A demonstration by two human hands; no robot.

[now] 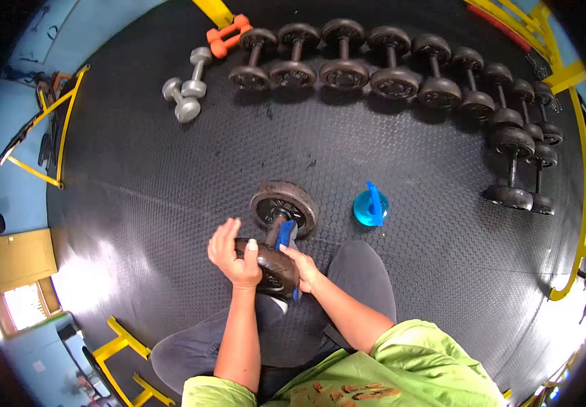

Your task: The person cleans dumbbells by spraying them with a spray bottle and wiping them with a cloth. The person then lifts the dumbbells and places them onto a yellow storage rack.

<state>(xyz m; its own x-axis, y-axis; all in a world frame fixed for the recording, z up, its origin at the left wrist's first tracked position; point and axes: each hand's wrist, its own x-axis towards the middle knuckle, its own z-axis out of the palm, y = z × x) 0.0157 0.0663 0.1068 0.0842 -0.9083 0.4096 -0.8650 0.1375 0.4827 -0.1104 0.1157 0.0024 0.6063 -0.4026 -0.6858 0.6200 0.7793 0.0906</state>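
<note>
A dark, worn dumbbell (278, 273) stands on the floor between my bent legs, one round plate towards me and the other farther away. My left hand (233, 256) lies against the left side of the near plate, its fingers stretched out and thumb apart. On the plate's right side is my right hand (301, 267), closed around a blue cloth (285, 233). Part of the cloth lies along the handle, and another bit shows below the hand. Some of my right fingers are hidden behind the plate.
A blue bottle (372, 206) stands right of the dumbbell. Several black dumbbells (344, 73) curve in a row along the back and right. Grey dumbbells (186, 107) and orange dumbbells (228, 36) lie at back left. Yellow frames (578, 271) stand around the black mat floor (171, 176).
</note>
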